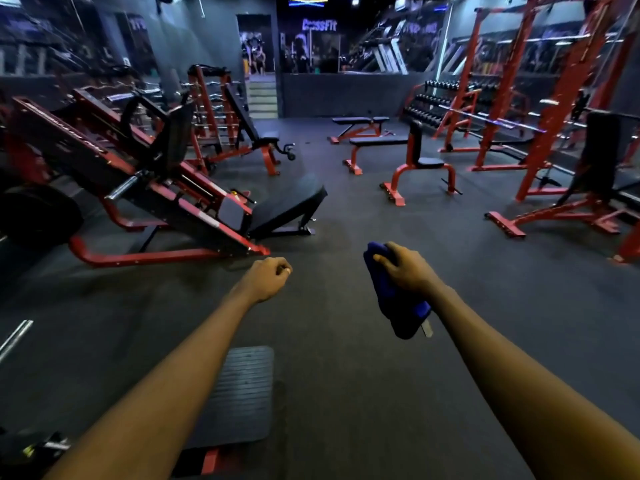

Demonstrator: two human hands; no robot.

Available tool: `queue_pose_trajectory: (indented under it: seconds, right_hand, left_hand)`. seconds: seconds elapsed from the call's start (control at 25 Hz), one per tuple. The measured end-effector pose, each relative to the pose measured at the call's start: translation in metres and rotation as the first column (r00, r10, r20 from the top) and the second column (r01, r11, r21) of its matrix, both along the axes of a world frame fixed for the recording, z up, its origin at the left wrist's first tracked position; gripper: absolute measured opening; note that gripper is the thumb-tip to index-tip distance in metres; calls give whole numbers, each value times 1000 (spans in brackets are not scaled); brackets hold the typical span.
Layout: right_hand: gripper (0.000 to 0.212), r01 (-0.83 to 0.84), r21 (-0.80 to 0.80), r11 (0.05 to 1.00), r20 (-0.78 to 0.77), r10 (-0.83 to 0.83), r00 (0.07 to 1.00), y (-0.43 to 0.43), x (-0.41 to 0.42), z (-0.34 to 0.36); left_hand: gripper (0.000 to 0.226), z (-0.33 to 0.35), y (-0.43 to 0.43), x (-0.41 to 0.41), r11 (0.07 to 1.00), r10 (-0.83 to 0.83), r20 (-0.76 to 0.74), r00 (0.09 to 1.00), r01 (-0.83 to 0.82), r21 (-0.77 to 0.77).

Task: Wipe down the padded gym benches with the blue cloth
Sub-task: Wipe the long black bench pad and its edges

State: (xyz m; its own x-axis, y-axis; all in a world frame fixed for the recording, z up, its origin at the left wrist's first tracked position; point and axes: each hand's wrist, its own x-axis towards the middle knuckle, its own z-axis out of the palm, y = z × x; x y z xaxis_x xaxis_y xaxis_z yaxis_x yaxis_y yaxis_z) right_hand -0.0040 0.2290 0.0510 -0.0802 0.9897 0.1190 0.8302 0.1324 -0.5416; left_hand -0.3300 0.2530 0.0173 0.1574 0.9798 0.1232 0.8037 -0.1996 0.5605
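A dark rubber floor (346, 209) fills the gym. On the left a big red-and-black leg press machine (138, 174) slopes down to its angled back pad. On the right stand tall red racks (540, 98), with a dumbbell rack (436, 102) against the far wall. Padded benches stand well apart from the person, across the open floor: two flat benches (377, 141) one behind the other, an upright-backed seat (420, 157) on a red frame just in front of them, an incline bench (249, 123) behind the leg press, and another upright back pad (595, 157) at the far right. A ribbed black pad (239, 393) lies low in the view, partly under the left forearm. Both bare arms reach forward over the floor. The left hand (268, 277) is curled into a fist with nothing in it. The right hand (405, 270) grips the blue cloth (391, 299), bunched into a long wad. The fingers wrap over its upper part, and a rounded end sticks up just past the fingertips. The larger part hangs below the palm and along the inner side of the wrist. The cloth touches no bench. It is in the air in front of the person, to the right of the fist. A small pale tag (426, 328) dangles from its lower end beside the forearm.
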Motion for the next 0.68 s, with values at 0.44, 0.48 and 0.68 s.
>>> queue_pose_trajectory:
  seconds: [0.44,0.48,0.68]
  right_hand:
    - [31,-27,-9,1000,-17,27,999,219,47,1]
    - [31,-21,-8,1000,-19,21,1000,242,49,1]
    - [30,21,-9,1000,-23,-21,1000,362,56,12]
  left_hand:
    - [19,-10,223,52,999,-39,6,999,39,-14]
    - [18,-11,249,55,999,-42,7,999,42,-10]
    - [20,8,377,66,1000,-10,27,1000,9,29]
